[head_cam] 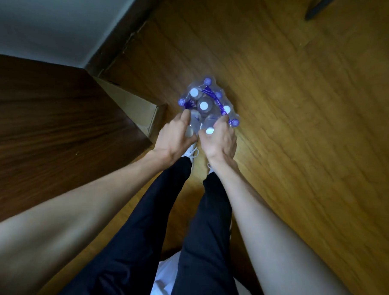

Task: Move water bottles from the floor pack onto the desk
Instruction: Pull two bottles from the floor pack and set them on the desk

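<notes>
A shrink-wrapped pack of water bottles (207,101) with white caps and purple wrap stands on the wooden floor just ahead of my feet. My left hand (175,135) grips a clear bottle (192,125) at the pack's near left side. My right hand (219,140) is closed around the neighbouring bottle (209,128), whose white cap shows between my thumb and fingers. The dark wooden desk (45,123) fills the left of the view, its corner close to my left wrist.
An open cardboard box (135,107) sits on the floor against the desk, left of the pack. A white wall and dark baseboard (122,35) run behind. A dark chair leg (315,10) shows at top right. Bare wooden floor (302,107) lies to the right.
</notes>
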Demonstrator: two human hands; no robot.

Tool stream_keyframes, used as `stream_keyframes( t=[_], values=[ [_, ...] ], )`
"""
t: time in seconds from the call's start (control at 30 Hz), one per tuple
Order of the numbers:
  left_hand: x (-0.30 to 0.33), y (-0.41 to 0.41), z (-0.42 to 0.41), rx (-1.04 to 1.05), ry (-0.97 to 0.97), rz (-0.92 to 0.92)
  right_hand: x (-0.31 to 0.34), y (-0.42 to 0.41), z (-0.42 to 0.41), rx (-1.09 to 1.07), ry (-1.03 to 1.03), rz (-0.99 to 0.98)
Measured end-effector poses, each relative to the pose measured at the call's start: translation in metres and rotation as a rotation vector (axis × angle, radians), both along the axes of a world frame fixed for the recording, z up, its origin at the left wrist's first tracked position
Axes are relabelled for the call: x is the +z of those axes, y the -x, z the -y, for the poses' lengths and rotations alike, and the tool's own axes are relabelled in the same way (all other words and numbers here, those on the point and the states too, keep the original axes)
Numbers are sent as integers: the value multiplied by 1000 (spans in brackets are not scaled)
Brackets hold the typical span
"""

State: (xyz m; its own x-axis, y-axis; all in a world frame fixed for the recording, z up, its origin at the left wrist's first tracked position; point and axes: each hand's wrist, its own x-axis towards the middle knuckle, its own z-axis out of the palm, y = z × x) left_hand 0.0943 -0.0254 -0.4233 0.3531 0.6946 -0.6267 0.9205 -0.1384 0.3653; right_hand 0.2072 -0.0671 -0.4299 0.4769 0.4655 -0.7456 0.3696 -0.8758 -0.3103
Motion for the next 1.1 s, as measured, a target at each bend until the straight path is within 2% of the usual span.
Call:
stream_keyframes(
  t=[0.33, 0.6, 0.77, 0.9, 1.1],
  values=[
    [162, -6, 19, 116, -129, 112, 169, -11, 24, 72, -107, 10],
    [323, -3, 42, 238, -247, 218, 341, -24, 40, 313, -269, 65],
    [417, 13, 62, 296, -303, 220, 427, -8, 59, 377, -329, 80],
    [473, 44, 86, 431, -365, 241, 483, 16, 63, 484, -353, 59],
    [539, 106, 139, 778, -452, 263, 543, 77, 68, 791, -442, 23]
  ],
)
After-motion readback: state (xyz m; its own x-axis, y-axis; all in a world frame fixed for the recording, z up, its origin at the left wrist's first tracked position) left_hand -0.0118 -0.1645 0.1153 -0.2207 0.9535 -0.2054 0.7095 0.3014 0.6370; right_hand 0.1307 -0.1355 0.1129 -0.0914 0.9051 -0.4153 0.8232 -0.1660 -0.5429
